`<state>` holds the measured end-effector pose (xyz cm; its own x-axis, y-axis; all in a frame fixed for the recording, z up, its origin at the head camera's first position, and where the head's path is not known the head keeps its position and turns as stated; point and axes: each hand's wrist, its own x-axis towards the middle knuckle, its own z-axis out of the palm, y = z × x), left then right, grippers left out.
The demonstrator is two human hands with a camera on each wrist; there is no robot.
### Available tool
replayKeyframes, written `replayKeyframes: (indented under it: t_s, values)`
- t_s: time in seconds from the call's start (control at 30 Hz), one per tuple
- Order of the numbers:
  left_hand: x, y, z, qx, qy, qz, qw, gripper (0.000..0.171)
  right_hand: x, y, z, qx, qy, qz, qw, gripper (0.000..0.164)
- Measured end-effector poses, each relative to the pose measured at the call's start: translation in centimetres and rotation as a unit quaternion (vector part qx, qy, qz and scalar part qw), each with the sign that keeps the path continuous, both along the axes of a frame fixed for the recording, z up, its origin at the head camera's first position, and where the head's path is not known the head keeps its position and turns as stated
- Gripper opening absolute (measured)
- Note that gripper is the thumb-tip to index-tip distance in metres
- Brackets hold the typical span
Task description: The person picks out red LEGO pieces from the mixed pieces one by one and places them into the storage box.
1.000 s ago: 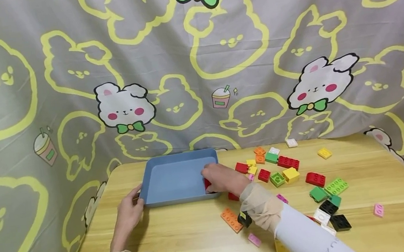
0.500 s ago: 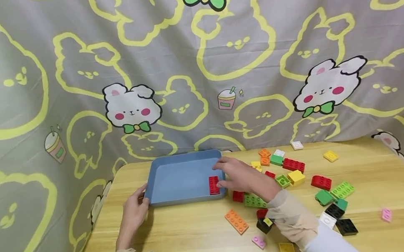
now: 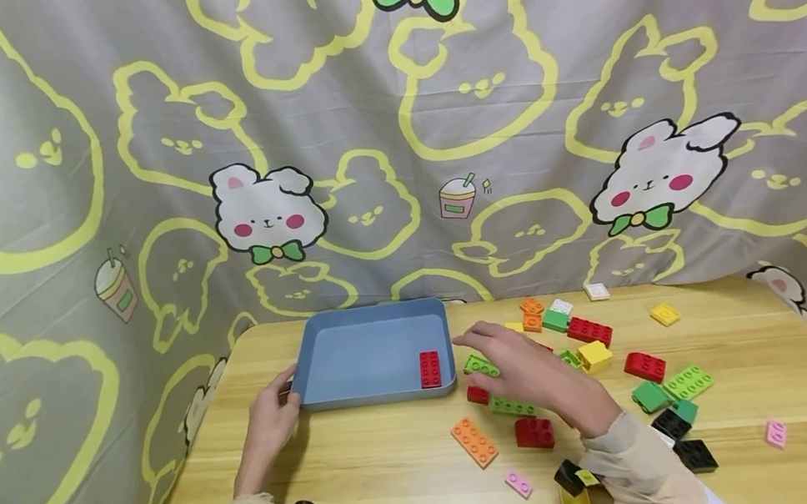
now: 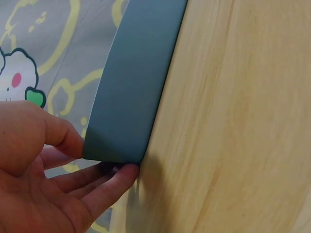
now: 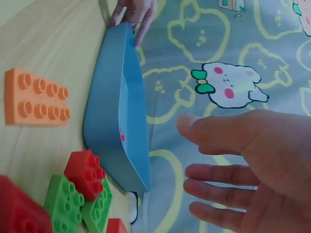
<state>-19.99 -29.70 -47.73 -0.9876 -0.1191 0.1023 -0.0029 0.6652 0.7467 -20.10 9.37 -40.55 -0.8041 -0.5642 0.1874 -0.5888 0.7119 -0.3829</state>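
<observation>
A blue tray (image 3: 363,354) lies on the table with a red toy building brick (image 3: 429,369) inside, at its near right corner. My left hand (image 3: 273,419) pinches the tray's near left corner; in the left wrist view the thumb is at the rim and fingertips (image 4: 129,170) sit at the bottom edge. To the right of the tray my right hand (image 3: 527,367) hovers over loose bricks, holding nothing, fingers extended in the right wrist view. A lime green brick (image 3: 480,365) shows by its fingers, and a red brick (image 3: 477,394) and another green brick (image 3: 513,407) lie below it.
Several bricks are scattered rightward, including a yellow brick (image 3: 595,356), a long red brick (image 3: 590,331) and a black brick (image 3: 696,456). An orange plate brick (image 3: 475,442) and a pink brick (image 3: 518,484) lie nearer. A patterned curtain (image 3: 357,123) closes off the back.
My right hand let go of the red brick in the tray's corner and moved right, out over the loose bricks. The left hand stays at the tray's corner.
</observation>
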Motion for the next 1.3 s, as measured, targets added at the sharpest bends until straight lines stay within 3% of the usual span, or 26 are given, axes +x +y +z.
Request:
replayKeyframes:
  t_s: [0.23, 0.37, 1.0, 1.3]
  values:
    - [0.1, -0.1, -0.1, 0.0, -0.006, -0.001, 1.0, 0.051, 1.2, 2.1, -0.7, -0.004, -0.016, -0.011, 1.0, 0.046]
    - [0.2, 0.0, -0.3, 0.0, 0.0, -0.003, 1.0, 0.051, 2.0, 2.8, -1.1, -0.005, -0.047, -0.033, 0.998, 0.044]
    - [-0.1, 0.6, -0.3, 0.002, -0.002, -0.004, 1.0, 0.051, 4.9, 5.7, -0.9, 0.016, -0.104, -0.069, 0.992, 0.038]
    - [0.0, 0.3, -0.2, 0.004, -0.008, 0.002, 1.0, 0.052, 5.0, 6.0, -1.5, 0.009, -0.113, -0.036, 0.993, 0.035]
